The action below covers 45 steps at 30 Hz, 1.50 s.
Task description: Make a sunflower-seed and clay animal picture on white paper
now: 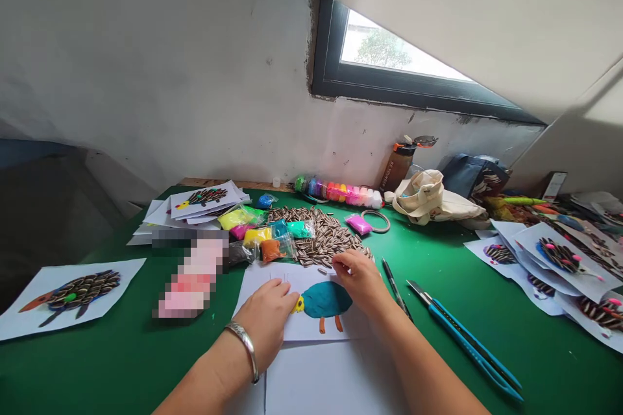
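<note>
Fingers [287, 292] of the left hand [263, 324] lie open on a paper sheet [260, 282]; whether the right hand [357, 279] grips anything beside the sunflower seeds [324, 237] cannot be told. The sheet's clay figure [325, 299] has its teal body, yellow head and orange legs, but no seeds yet, unlike the seed-covered picture [82, 292] on the worktop [438, 337].

1 dark-framed window [384, 55] sits high in the white wall [160, 71].
</note>
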Available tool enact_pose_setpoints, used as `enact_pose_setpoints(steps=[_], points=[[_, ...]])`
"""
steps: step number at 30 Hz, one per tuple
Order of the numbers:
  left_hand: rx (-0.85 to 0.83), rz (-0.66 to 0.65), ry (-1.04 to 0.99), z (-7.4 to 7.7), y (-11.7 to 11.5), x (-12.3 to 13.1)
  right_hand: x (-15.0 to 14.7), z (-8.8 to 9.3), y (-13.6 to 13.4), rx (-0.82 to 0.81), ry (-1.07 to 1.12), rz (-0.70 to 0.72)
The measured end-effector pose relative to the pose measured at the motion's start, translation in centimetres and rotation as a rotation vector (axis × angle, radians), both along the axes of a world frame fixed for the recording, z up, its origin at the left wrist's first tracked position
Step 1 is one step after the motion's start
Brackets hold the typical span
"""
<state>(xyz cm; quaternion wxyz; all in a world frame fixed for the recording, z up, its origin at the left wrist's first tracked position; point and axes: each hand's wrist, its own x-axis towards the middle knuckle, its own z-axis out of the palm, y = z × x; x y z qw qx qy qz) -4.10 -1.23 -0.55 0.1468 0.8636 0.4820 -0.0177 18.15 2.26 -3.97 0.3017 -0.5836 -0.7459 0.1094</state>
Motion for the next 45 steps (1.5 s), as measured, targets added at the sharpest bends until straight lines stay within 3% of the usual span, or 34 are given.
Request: enact_pose_setpoints(steps=[7, 17, 24, 33, 39, 42, 45], points=[[-0.001, 0.003, -0.021, -0.3, -0.2, 0.1, -0.1, 0.4, -0.1, -0.026, -0.027, 0.042], [0.06, 0.021, -0.066, -0.5, -0.2, -0.1, -0.1, -0.3, 0.2, -0.01, -0.066, 0.056], [0.193, 0.053, -0.208, -0.1, -0.3, 0.1, -1.0, 0.3, -0.2, -0.01, -0.245, 0.07], [0.165, 0.089, -0.251, -0.2, 0.0, 0.0, -2.5, 0.1, 0.3, 0.007, -0.349, 0.076], [0.154, 0.098, -0.288, -0.3, -0.1, 0.1, -0.7, 1.2, -0.3, 0.05, -0.234, -0.041], [0.14, 0.091, -0.301, -0.6, 0.0, 0.1, 0.4, 1.8, -0.8, 0.047, 0.033, -0.075], [0.137, 0.082, -0.3, -0.8, 0.1, 0.1, 0.2, 1.8, -1.3, -0.002, 0.227, 0.004]])
